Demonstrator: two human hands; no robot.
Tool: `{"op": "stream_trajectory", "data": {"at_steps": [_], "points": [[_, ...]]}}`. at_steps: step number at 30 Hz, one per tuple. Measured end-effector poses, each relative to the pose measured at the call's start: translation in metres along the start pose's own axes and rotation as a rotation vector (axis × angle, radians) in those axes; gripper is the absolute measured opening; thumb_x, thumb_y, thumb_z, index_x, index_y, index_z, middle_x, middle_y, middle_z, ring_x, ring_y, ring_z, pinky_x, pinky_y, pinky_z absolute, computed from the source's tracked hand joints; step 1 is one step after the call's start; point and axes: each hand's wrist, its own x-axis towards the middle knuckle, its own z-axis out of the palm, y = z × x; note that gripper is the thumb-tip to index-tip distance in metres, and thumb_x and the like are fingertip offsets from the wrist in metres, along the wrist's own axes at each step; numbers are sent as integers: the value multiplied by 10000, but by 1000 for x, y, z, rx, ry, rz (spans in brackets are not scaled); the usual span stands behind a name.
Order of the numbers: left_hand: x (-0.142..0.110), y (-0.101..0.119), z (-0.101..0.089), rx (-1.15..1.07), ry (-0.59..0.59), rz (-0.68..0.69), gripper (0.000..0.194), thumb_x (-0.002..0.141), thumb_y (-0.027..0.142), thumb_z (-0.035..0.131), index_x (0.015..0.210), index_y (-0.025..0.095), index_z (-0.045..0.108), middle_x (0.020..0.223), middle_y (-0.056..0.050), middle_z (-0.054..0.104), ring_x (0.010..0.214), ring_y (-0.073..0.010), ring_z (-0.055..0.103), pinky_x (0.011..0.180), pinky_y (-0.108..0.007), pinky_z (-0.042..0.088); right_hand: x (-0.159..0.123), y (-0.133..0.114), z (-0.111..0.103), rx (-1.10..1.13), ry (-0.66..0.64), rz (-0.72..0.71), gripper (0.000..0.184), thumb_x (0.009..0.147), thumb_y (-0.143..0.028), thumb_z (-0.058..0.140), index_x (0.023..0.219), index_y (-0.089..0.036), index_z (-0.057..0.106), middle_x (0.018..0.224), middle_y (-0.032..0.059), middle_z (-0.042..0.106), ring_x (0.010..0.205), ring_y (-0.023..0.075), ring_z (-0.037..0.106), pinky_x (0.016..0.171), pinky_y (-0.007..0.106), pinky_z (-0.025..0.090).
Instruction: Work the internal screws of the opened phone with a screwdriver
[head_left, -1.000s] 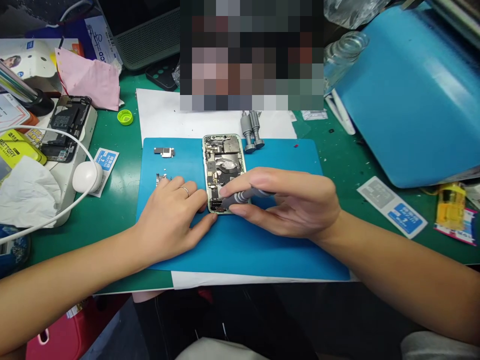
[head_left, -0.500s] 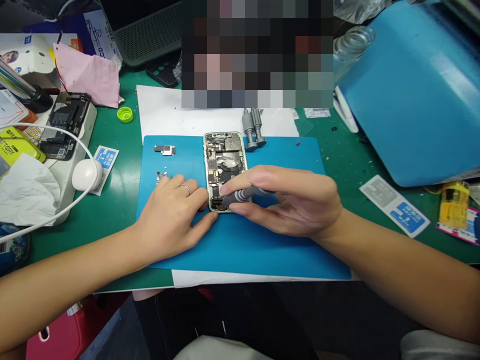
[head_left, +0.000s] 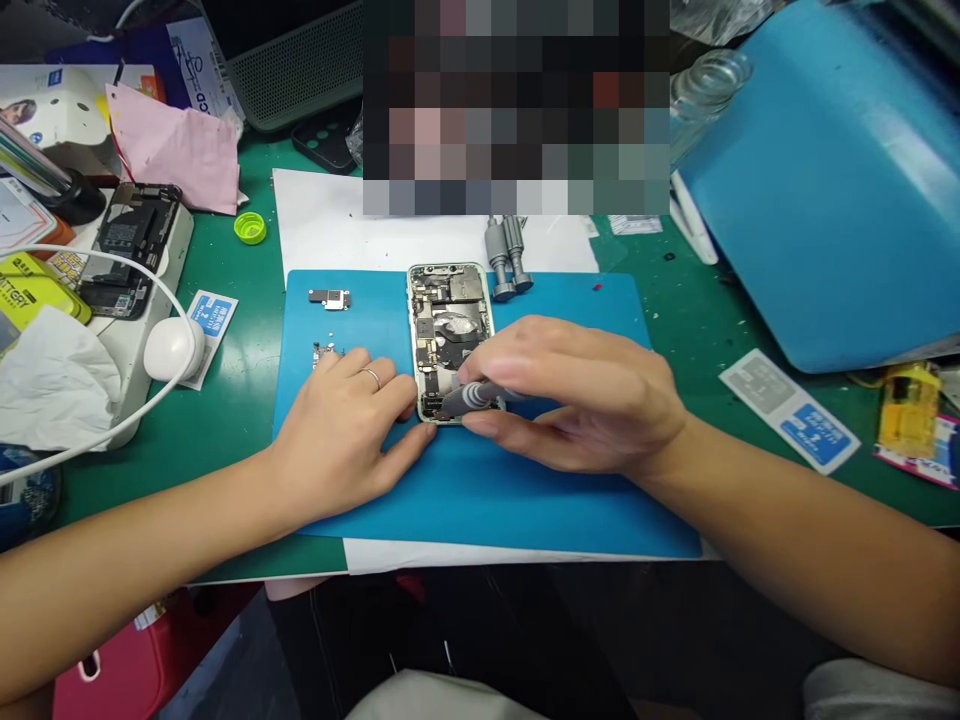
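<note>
An opened phone [head_left: 448, 320] with its insides bared lies upright on a blue work mat [head_left: 480, 500]. My right hand [head_left: 577, 400] is closed round a grey screwdriver [head_left: 471, 396], whose tip rests in the phone's lower end. My left hand [head_left: 345, 435], a ring on one finger, lies flat on the mat with fingers apart, its thumb and fingertips against the phone's lower left edge. A small metal bracket [head_left: 329, 298] and tiny loose parts [head_left: 323, 351] sit on the mat just beyond the left hand.
Two grey screwdrivers [head_left: 507, 256] lie behind the phone on white paper. Another opened phone [head_left: 127, 250] rests on a white box at the left, near a white cable and charger [head_left: 172, 348]. A large blue sheet [head_left: 825, 190] rises at the right; packets [head_left: 787, 410] lie on the green table.
My right hand has rolled over the screwdriver, its fingers curling further down and left. The left hand and the phone stay put.
</note>
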Motion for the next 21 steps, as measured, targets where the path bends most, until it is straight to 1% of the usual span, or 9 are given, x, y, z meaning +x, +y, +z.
{"op": "stream_trajectory", "data": {"at_steps": [3, 5, 10, 15, 19, 21], "points": [[0, 1, 0, 2, 0, 3, 286, 981, 405, 495, 807, 188, 563, 795, -30, 586, 769, -206, 481, 709, -373, 297, -1, -2, -2, 28, -21, 31, 589, 866, -73, 646, 1415, -179, 460, 1040, 119, 752, 855, 205, 739, 693, 354, 641], [1, 1, 0, 8, 3, 5, 290, 981, 406, 495, 803, 188, 562, 795, -30, 585, 773, -209, 481, 712, -378, 301, -1, -2, -2, 52, -35, 44, 584, 872, -76, 631, 1419, -166, 448, 1036, 116, 748, 848, 200, 734, 697, 357, 634], [1, 1, 0, 6, 1, 2, 282, 980, 409, 497, 819, 189, 569, 806, -28, 592, 774, -209, 482, 709, -382, 303, 0, -1, -1, -17, 14, -10, 500, 858, -77, 647, 1338, -130, 519, 984, 103, 726, 822, 177, 696, 660, 325, 592], [0, 0, -1, 12, 2, 2, 284, 979, 411, 502, 811, 190, 565, 799, -27, 589, 774, -209, 484, 713, -383, 305, 2, -1, -1, -19, 12, -4, 552, 880, -121, 633, 1406, -171, 472, 1018, 74, 726, 862, 183, 706, 678, 341, 600], [0, 0, 0, 10, 4, 0, 284, 979, 413, 503, 814, 191, 564, 800, -24, 590, 769, -206, 483, 710, -384, 309, 2, -3, -3, -68, 28, -12, 502, 872, -117, 640, 1361, -122, 522, 893, 63, 718, 744, 170, 673, 610, 325, 558], [1, 0, 0, 8, 5, 2, 286, 978, 415, 506, 807, 193, 560, 798, -23, 590, 771, -207, 484, 713, -385, 313, 2, -3, -4, -97, 46, -7, 487, 864, -134, 662, 1336, -126, 542, 910, 67, 716, 752, 168, 668, 621, 324, 558]]}}
